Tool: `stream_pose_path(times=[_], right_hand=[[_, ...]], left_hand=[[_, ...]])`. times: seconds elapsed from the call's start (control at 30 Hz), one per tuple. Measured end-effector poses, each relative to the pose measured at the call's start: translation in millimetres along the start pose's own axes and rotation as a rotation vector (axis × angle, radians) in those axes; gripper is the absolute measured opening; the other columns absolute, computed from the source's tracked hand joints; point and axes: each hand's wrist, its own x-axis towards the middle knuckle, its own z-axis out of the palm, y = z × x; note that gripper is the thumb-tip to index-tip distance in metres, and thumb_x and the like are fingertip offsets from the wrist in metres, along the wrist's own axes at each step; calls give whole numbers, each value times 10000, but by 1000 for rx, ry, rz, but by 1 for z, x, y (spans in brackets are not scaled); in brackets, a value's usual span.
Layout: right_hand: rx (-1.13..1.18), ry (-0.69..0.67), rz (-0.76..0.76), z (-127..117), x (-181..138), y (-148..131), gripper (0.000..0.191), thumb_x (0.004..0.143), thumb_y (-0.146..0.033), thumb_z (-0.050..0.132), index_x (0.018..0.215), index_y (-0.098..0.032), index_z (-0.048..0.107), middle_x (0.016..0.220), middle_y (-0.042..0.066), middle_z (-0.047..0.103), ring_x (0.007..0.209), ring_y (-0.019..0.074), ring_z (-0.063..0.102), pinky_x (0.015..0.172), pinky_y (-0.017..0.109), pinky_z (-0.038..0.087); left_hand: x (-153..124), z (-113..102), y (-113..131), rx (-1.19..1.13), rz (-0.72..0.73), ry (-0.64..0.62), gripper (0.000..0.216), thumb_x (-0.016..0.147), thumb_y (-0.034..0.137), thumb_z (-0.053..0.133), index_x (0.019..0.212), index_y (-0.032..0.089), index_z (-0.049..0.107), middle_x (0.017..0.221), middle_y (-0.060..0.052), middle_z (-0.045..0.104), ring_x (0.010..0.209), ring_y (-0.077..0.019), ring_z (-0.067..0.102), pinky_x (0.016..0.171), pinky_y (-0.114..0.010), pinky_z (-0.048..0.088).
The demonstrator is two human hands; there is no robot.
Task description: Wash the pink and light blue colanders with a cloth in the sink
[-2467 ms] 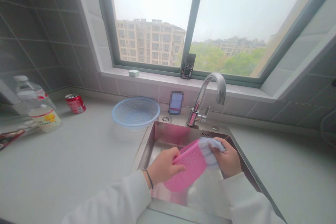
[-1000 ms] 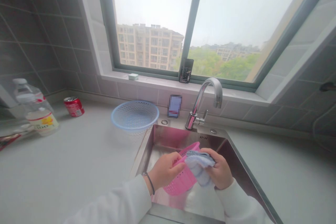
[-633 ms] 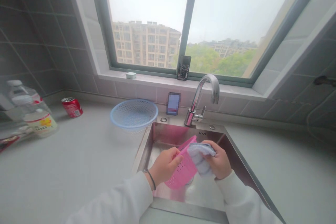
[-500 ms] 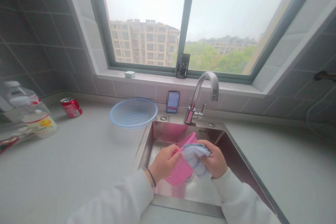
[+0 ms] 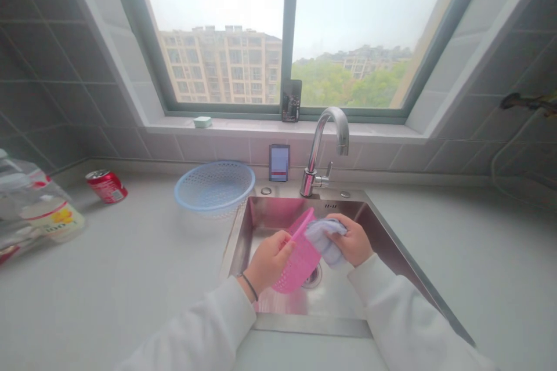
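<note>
A pink plastic basket with small holes (image 5: 298, 264) hangs tilted over the steel sink (image 5: 343, 316), its rim pinched by my left hand (image 5: 270, 259). My right hand (image 5: 353, 242) is closed around a bunched pale cloth (image 5: 325, 237), which is against the basket's right side near the rim. Part of the cloth is hidden under my right fingers. Below and right of the basket shows the drain (image 5: 312, 276).
The chrome faucet (image 5: 310, 162) rises behind the sink. A blue colander (image 5: 215, 188) stands left of it, with a red can (image 5: 107, 186) and clear bottles (image 5: 54, 217) farther left. A phone-like screen (image 5: 279, 163) leans on the back wall.
My view has shifted a little to the right. The cloth has moved outward along the basket's side, and both hands keep their holds.
</note>
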Motion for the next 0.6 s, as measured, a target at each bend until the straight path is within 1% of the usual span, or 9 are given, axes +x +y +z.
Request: stream_pose_path(times=[0.07, 0.13, 0.17, 0.27, 0.33, 0.37, 0.5, 0.53, 0.6], right_hand=[[-59, 159, 102, -6, 6, 9, 337, 743, -488, 666, 909, -197, 703, 838, 78, 742, 790, 282, 687, 728, 395, 542], [-80, 229, 152, -8, 6, 13, 331, 736, -480, 668, 913, -202, 702, 815, 78, 735, 778, 292, 688, 701, 403, 544], [-65, 210, 139, -7, 4, 12, 329, 729, -473, 674, 917, -204, 704, 804, 74, 733, 764, 291, 688, 685, 397, 544], [31, -2, 0, 3, -5, 1, 339, 709, -461, 701, 929, -203, 720, 824, 63, 740, 754, 275, 691, 680, 369, 546], [62, -82, -45, 8, -5, -4, 341, 717, -470, 700, 928, -202, 725, 851, 60, 748, 771, 265, 691, 698, 356, 543], [52, -59, -26, 8, -3, -4, 338, 723, -474, 694, 920, -201, 724, 851, 59, 748, 774, 262, 690, 703, 354, 541], [-25, 195, 117, -3, 6, 4, 341, 741, -477, 659, 907, -182, 703, 824, 80, 741, 750, 267, 682, 682, 366, 535], [-26, 203, 103, -4, 5, 5, 342, 741, -465, 658, 920, -177, 701, 830, 85, 743, 748, 268, 683, 676, 365, 535], [-4, 136, 22, -2, -2, 2, 336, 727, -439, 669, 938, -180, 706, 832, 74, 747, 731, 257, 686, 661, 347, 538]], left_hand=[[0, 0, 2, -31, -2, 4, 339, 945, 458, 452, 830, 163, 574, 729, -15, 586, 677, -164, 523, 630, -272, 357], [0, 2, 2, -48, -2, -4, 340, 947, 465, 445, 830, 168, 563, 724, -12, 581, 669, -162, 522, 622, -270, 353], [0, 3, 2, -41, -3, -5, 339, 947, 464, 446, 832, 168, 565, 725, -13, 584, 671, -164, 525, 623, -271, 352], [1, 5, 0, 22, -5, 3, 332, 944, 455, 451, 838, 168, 578, 731, -19, 591, 685, -172, 532, 636, -280, 346], [1, 4, -1, 47, -5, 13, 326, 944, 450, 450, 839, 169, 577, 730, -18, 589, 689, -174, 530, 640, -282, 340], [1, 3, 0, 50, -2, 18, 324, 944, 449, 448, 835, 171, 573, 729, -16, 586, 690, -173, 527, 642, -283, 339], [-1, -1, 2, 26, 28, -14, 337, 952, 469, 429, 818, 180, 540, 711, -2, 553, 666, -162, 504, 629, -277, 332], [-1, -1, 2, 23, 35, -28, 343, 954, 476, 423, 819, 181, 535, 710, 0, 549, 662, -161, 501, 625, -276, 329], [-2, 0, 3, 39, 41, -47, 349, 955, 484, 419, 818, 183, 532, 714, -2, 551, 666, -163, 501, 626, -278, 326]])
